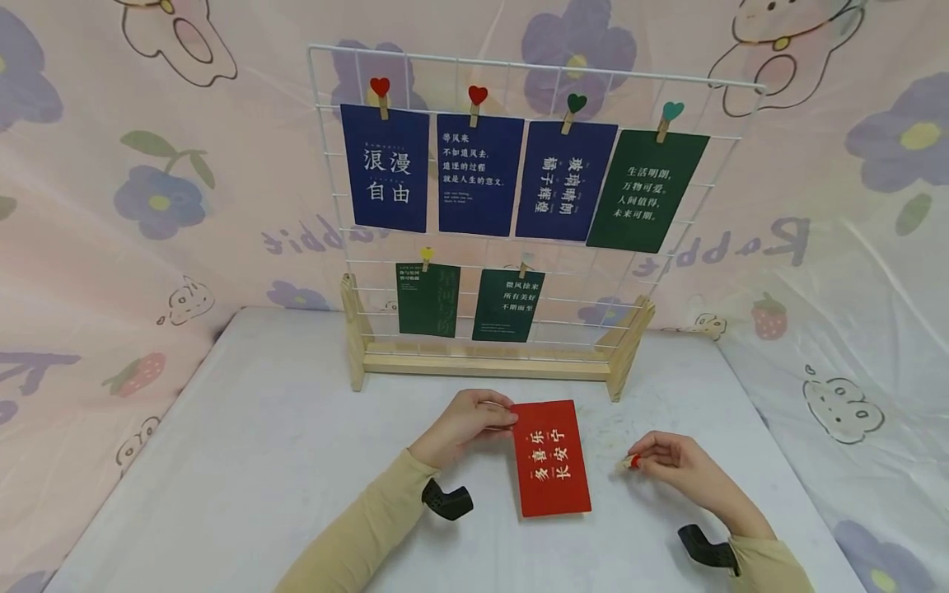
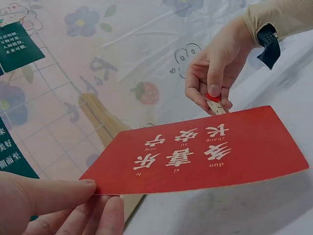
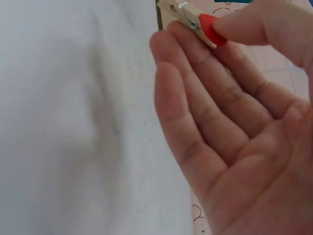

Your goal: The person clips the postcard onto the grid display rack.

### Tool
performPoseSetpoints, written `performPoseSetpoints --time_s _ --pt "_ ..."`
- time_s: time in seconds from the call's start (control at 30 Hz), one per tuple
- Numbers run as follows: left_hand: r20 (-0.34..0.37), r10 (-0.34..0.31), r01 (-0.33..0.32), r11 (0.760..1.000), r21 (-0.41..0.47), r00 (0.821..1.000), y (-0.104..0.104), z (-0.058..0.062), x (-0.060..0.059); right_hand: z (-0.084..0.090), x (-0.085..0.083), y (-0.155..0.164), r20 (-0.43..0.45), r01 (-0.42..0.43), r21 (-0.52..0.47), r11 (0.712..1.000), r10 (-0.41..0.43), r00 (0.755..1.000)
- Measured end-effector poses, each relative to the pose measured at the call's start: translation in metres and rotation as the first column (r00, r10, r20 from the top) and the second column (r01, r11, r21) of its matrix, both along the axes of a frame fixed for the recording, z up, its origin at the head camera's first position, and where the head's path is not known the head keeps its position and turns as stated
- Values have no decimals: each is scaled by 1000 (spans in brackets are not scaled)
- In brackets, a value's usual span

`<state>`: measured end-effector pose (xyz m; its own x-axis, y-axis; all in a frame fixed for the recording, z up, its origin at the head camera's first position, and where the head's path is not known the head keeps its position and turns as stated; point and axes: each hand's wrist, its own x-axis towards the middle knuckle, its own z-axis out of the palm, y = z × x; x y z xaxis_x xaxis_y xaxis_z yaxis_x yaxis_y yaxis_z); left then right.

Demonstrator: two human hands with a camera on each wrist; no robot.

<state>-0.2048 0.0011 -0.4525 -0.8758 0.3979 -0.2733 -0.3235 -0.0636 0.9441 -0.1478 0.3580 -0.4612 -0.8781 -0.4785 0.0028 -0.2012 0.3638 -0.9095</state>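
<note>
My left hand [image 1: 474, 424] pinches a red card [image 1: 552, 461] with white characters by its upper left corner, thumb on top and fingers beneath. To the right of the card, my right hand [image 1: 685, 469] pinches a small wooden clothespin [image 3: 188, 18] with a red decoration on its end, between thumb and fingers. In the left wrist view the clothespin [image 2: 216, 105] appears just beyond the card's far edge; whether they touch I cannot tell. Ahead of both hands stands a white wire grid rack [image 1: 534, 64] with blue and green cards clipped to it.
The rack's wooden base [image 1: 485, 366] crosses the back of the white table [image 1: 245, 461]. Four-heart row aside, a blue card [image 1: 384, 169] and a green card [image 1: 648, 191] hang above smaller green cards [image 1: 428, 301]. Patterned cloth [image 1: 245, 247] surrounds the table.
</note>
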Motion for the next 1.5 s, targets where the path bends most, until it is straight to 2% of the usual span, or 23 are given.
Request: performPoseSetpoints --time_s 0.17,0.5,0.67,1.0,1.23,1.5 --pt "-30 17 -17 1000 -10 999 -2 11 -6 9 -5 -6 -56 45 13 999 -45 997" --pt "-72 75 -75 997 9 995 -1 26 -16 26 -19 -12 -97 155 25 988 -152 984" --pt "-108 108 -106 994 29 988 1 33 -21 34 -26 -16 -121 164 36 986 -158 980" --pt "-219 135 -125 990 58 966 7 40 -30 50 -32 -25 -160 157 56 986 -147 976" --pt "-294 151 -136 988 68 944 14 44 -34 60 -39 -33 -201 173 74 982 -155 967" --pt "-339 179 -171 984 53 924 20 51 -39 72 -47 -44 -243 191 88 978 -165 956"
